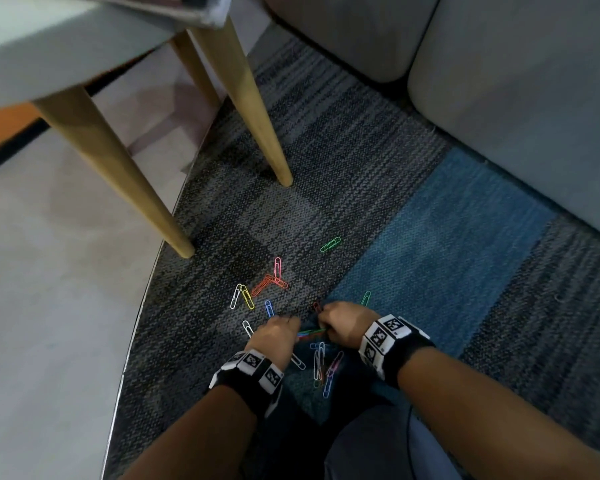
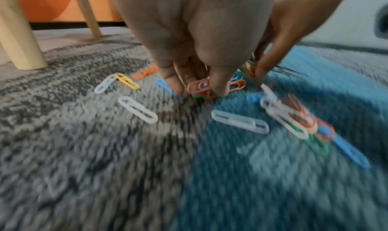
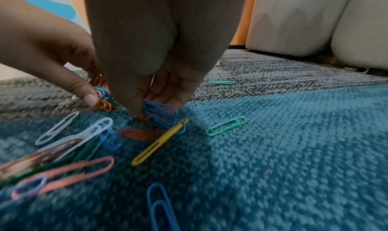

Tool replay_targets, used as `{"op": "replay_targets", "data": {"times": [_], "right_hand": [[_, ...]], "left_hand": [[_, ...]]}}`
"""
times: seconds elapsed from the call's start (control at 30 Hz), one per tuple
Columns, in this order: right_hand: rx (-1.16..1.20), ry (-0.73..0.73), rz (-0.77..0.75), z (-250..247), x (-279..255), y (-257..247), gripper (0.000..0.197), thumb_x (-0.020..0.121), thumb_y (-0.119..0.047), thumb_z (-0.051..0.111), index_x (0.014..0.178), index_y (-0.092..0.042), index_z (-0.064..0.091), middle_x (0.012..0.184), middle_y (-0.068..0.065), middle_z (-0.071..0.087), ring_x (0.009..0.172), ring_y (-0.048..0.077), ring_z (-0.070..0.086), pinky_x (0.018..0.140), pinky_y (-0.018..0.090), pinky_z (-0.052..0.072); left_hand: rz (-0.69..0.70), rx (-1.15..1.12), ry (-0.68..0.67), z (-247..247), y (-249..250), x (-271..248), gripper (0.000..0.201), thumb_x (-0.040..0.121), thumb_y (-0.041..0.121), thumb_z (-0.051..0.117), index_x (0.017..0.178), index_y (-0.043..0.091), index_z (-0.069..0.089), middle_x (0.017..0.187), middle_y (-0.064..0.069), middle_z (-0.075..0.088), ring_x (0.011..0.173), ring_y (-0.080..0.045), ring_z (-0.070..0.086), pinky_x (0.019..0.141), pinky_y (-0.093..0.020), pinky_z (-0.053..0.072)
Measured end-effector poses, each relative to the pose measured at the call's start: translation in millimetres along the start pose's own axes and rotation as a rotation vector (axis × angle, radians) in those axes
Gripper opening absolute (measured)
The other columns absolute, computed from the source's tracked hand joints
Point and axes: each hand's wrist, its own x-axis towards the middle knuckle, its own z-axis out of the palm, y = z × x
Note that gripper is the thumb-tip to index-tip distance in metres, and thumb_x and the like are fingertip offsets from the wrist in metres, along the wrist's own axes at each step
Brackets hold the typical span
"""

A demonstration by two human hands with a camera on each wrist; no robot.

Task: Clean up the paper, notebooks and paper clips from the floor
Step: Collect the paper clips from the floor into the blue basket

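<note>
A: Two hands low over the carpet [image 1: 361, 174], close together. L hand [image 1: 277, 336]: thumb and fingers [image 2: 218, 86] curled down, pinching a small bunch of paper clips [image 2: 212, 89], orange, green, blue, right at the floor.

B: R hand [image 1: 343, 323]?

A: Fingers bent inward, tips down on the carpet, cupping a cluster of blue clips [image 3: 161, 113]; more clips seem tucked in its palm, too blurred to count. A yellow clip [image 3: 159, 142] lies just beside, touching the blue ones.

B: Rest of the clips?

A: Scattered on the carpet. Ahead of the L hand: a white clip [image 1: 235, 296] and yellow one touching, orange clips [image 1: 269, 284] w/ a pink clip [image 1: 277, 268]. A green clip [image 1: 330, 244] lies farther out, apart. Under the wrists, a tangled heap [image 1: 323, 367] of white, pink, blue, green.

B: Surroundings?

A: Wooden legs [image 1: 257, 109] of a counter at upper left, grey sofa [image 1: 516, 81] at right. Paper, notebooks: can't tell; something lies on the counter edge, blurred.
</note>
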Motion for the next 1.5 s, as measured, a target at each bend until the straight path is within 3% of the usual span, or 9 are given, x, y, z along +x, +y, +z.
{"op": "replay_targets", "data": {"times": [0.3,0.5,0.63,0.7,0.97,1.17,1.3,1.4,1.5], "right_hand": [[0.147,0.110,0.033,-50,-34,-14,0.025,0.089,-0.013,0.050,0.109,-0.006,0.063,0.116,0.015,0.059,0.111,0.029,0.054,0.092,0.033,0.041],[0.233,0.259,-0.052,-89,-56,-27,0.019,0.086,-0.013,0.055,0.101,-0.009,0.067,0.104,0.012,0.061,0.100,0.027,0.059,0.086,0.030,0.042],[0.276,0.408,-0.112,-103,-64,-41,0.010,0.084,-0.012,0.062,0.090,-0.012,0.069,0.076,-0.014,0.045,0.079,0.009,0.052,0.070,0.015,0.034],[0.279,0.480,-0.120,-109,-70,-52,0.007,0.083,-0.013,0.064,0.088,-0.013,0.069,0.072,-0.016,0.040,0.075,0.006,0.049,0.068,0.012,0.031],[0.342,0.678,-0.119,-152,-112,-121,0.011,0.083,-0.014,0.067,0.094,-0.013,0.071,0.079,-0.007,0.055,0.071,0.005,0.053,0.066,0.016,0.041],[0.374,0.865,-0.162,-210,-156,-191,0.009,0.080,-0.009,0.070,0.086,-0.015,0.073,0.062,-0.010,0.056,0.059,0.001,0.053,0.056,0.010,0.039],[0.367,0.918,-0.183,-253,-181,-233,0.008,0.081,-0.009,0.069,0.084,-0.016,0.071,0.058,-0.010,0.056,0.054,-0.003,0.052,0.054,0.009,0.039],[0.282,0.965,-0.215,-284,-196,-260,0.011,0.082,-0.013,0.068,0.081,-0.024,0.068,0.067,-0.004,0.064,0.061,0.003,0.054,0.060,0.018,0.045],[0.225,1.019,-0.237,-315,-204,-282,0.009,0.082,-0.014,0.070,0.081,-0.023,0.068,0.073,0.000,0.068,0.065,0.004,0.055,0.065,0.022,0.047]], "left_hand": [[-0.049,-0.238,0.043,-69,7,-30,0.021,0.098,0.025,0.045,0.110,0.009,0.051,0.114,-0.013,0.058,0.110,-0.030,0.054,0.085,-0.035,0.039],[0.002,-0.335,0.201,-115,3,-58,0.017,0.094,0.025,0.050,0.105,0.012,0.054,0.107,-0.011,0.062,0.102,-0.029,0.056,0.080,-0.033,0.039],[0.082,-0.398,0.272,-126,-8,-77,0.009,0.091,0.027,0.055,0.096,0.019,0.053,0.090,-0.003,0.062,0.087,-0.024,0.059,0.073,-0.032,0.042],[0.124,-0.430,0.324,-134,-13,-89,0.008,0.090,0.026,0.057,0.094,0.021,0.054,0.082,0.003,0.058,0.081,-0.020,0.058,0.071,-0.031,0.042],[0.253,-0.549,0.523,-179,-34,-146,0.015,0.087,0.029,0.064,0.080,0.032,0.051,0.075,0.005,0.060,0.069,-0.012,0.054,0.067,-0.031,0.045],[0.366,-0.787,0.641,-235,-46,-202,0.016,0.077,0.037,0.066,0.081,0.029,0.052,0.071,0.006,0.059,0.067,-0.008,0.051,0.067,-0.032,0.044],[0.445,-0.835,0.732,-277,-49,-241,0.015,0.086,0.017,0.066,0.084,0.020,0.051,0.069,0.009,0.061,0.063,-0.006,0.053,0.064,-0.025,0.040],[0.470,-0.812,0.787,-308,-52,-271,0.014,0.090,0.014,0.062,0.088,0.017,0.048,0.078,0.002,0.072,0.077,-0.016,0.066,0.074,-0.028,0.047],[0.481,-0.739,0.855,-338,-59,-294,0.011,0.092,0.019,0.058,0.090,0.019,0.048,0.082,0.006,0.073,0.086,-0.012,0.065,0.081,-0.031,0.047]]}}
